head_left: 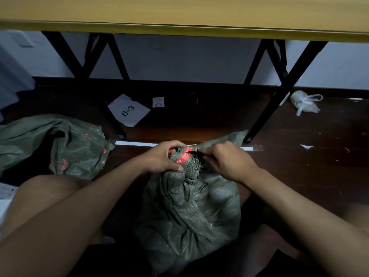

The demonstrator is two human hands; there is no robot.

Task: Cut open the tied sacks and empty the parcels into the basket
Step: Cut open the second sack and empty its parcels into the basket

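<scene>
A full green woven sack (191,212) stands on the dark floor between my knees. Its bunched neck is bound by a red printed tie (184,154). My left hand (165,156) grips the neck just below and around the tie. My right hand (229,162) holds a thin dark blade (196,153) whose tip lies against the red tie. What is inside the sack is hidden. No basket is in view.
A slack, flattened green sack (60,144) lies on the floor at the left. A yellow folding table (179,17) with black legs (279,92) stands ahead. A paper marked 6-3 (128,110), a white tape strip (137,143) and a knotted plastic bag (304,103) lie on the floor.
</scene>
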